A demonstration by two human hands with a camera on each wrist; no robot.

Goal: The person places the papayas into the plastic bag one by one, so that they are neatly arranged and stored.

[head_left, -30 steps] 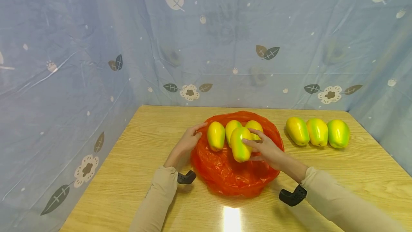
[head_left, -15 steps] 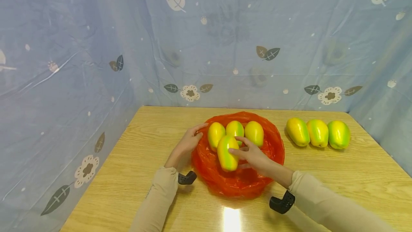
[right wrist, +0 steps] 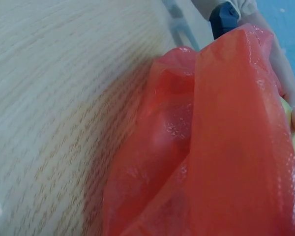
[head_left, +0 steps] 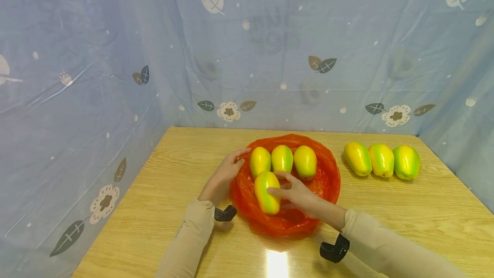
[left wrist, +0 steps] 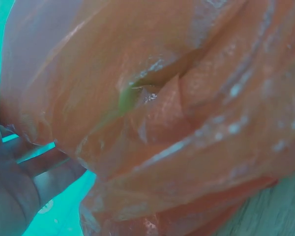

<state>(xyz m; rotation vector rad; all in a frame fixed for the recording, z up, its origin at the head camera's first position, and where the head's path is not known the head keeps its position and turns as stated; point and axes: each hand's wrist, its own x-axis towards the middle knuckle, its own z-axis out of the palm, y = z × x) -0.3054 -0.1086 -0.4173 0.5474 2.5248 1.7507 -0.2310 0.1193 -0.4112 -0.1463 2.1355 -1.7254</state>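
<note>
Glare patch on bare wooden table [head_left: 166,209] at near edge, between the two sleeves; open board to left of the arms, and more to the right front.

Right hand [head_left: 297,192] just beyond, fingers curled round a yellow-green fruit [head_left: 266,192], gripping it from its right side. Fruit lying in front part of red plastic bag [head_left: 328,175], long axis pointing roughly toward the viewer, apart from the row behind. Bag spread open like a shallow nest, rim crumpled and raised; right wrist view filled with bag's folded wall [right wrist: 226,147] standing off the table grain.

Left hand [head_left: 227,170] at bag's left rim, fingertips on the plastic edge, beside leftmost fruit; whether pinching or only resting on it, cannot tell. Left wrist view: close red film [left wrist: 177,113], fingers [left wrist: 19,191] dim at lower left.

Farther in bag: three fruits in bag [head_left: 283,160] side by side, touching or nearly so, near back rim.

Right of bag, a clear strip of table, then three fruits on table [head_left: 381,160] in a tight row near the far right corner.

Beyond: blue floral sheet [head_left: 270,55] walling back and both sides, meeting table at far edge.
</note>
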